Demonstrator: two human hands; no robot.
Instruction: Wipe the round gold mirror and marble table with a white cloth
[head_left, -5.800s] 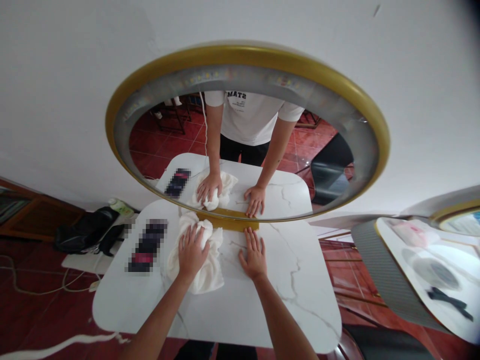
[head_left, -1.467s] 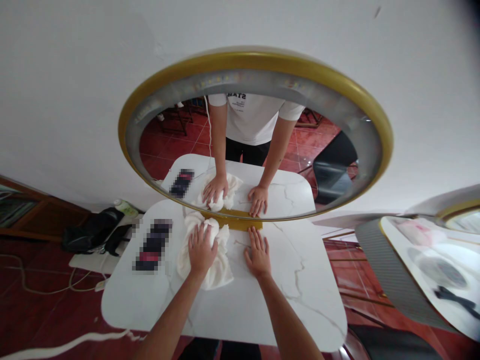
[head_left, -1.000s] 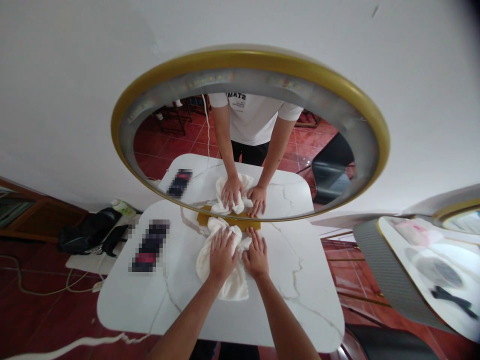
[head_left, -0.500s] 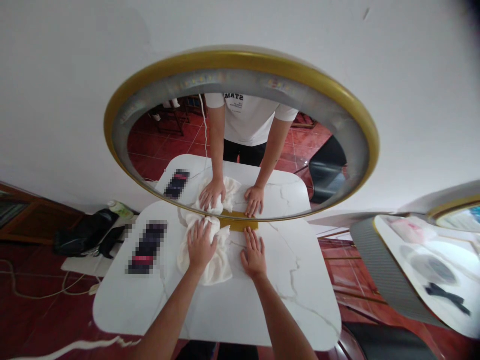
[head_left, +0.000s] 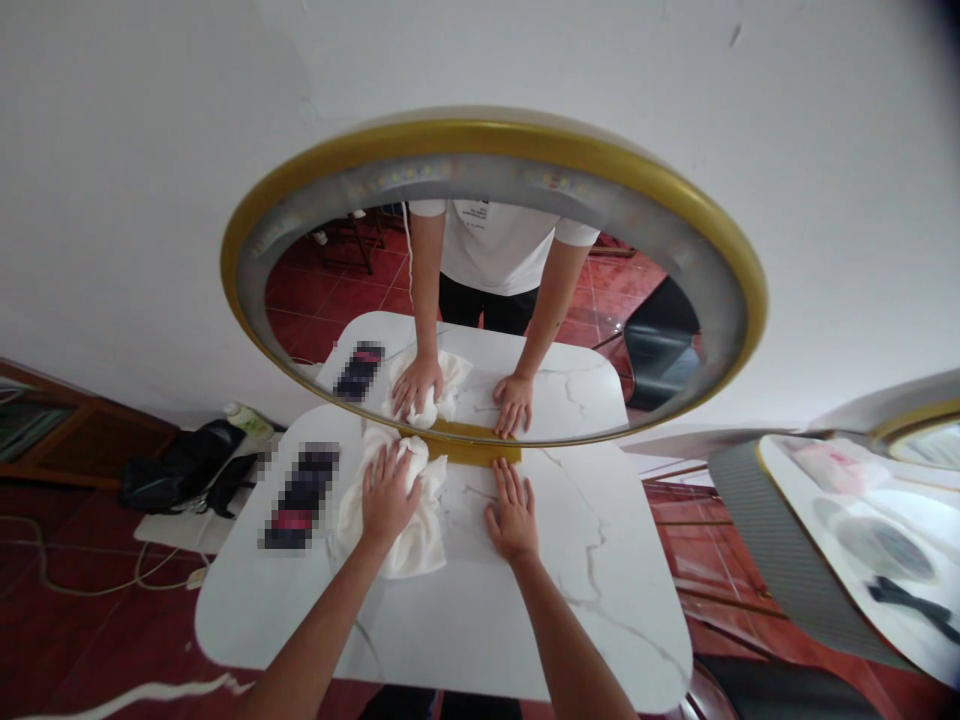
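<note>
A crumpled white cloth (head_left: 414,540) lies on the white marble-patterned table (head_left: 450,640), left of the mirror's base. My left hand (head_left: 388,490) presses down on it, with fingers curled over a bunched part near the base. To the right, my right hand (head_left: 512,512) rests palm down on the tabletop with its fingers stretched out. Its fingertips touch the front edge of the flat gold base (head_left: 476,453). Above stands a large round mirror (head_left: 495,125) with a gold rim, reflecting both arms, the cloth and a white shirt.
A blurred-out dark rectangular item (head_left: 301,497) lies at the table's left. Beyond that edge are a black bag (head_left: 184,465) and cables (head_left: 82,590) on the red floor. At the right stand another white table (head_left: 802,470) with a black strap-like item (head_left: 911,600) and a black chair (head_left: 780,685).
My left hand has slid left across the tabletop, dragging the cloth with it. My right hand stays by the base. The whole view has shifted slightly.
</note>
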